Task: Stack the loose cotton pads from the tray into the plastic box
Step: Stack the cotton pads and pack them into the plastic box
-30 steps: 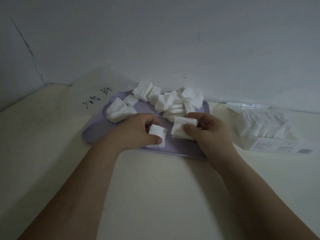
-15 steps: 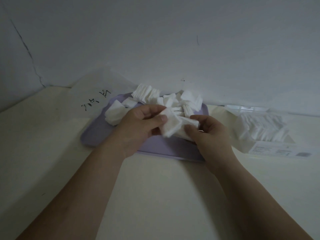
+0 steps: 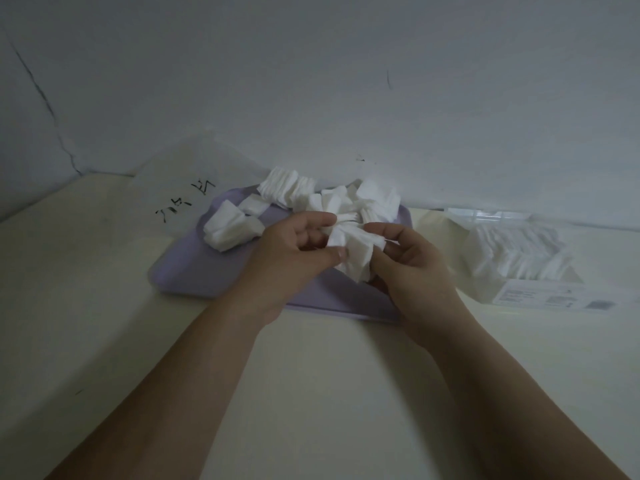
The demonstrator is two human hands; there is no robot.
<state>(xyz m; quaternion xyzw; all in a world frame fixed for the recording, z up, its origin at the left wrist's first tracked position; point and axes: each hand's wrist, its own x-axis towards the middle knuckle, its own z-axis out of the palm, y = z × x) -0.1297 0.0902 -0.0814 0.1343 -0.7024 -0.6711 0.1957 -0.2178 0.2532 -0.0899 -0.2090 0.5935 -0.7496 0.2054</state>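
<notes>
So the two little bundles that were held apart a second ago, one per hand, have now been pushed together into one fanned stack of white square cotton pads [image 3: 353,252], kept just above the near-right part of the flat lavender plastic tray [image 3: 194,271]. It's pinched from both sides, with the left hand [image 3: 294,252] curled onto its left edge by thumb and fingers and the right hand [image 3: 414,263] curled round the other end. A batch looks nearly squared up for the clear plastic box [image 3: 519,258] off to the right, already partly filled, though plenty of loose white pads [image 3: 294,188] are left heaped on the tray's far side.
</notes>
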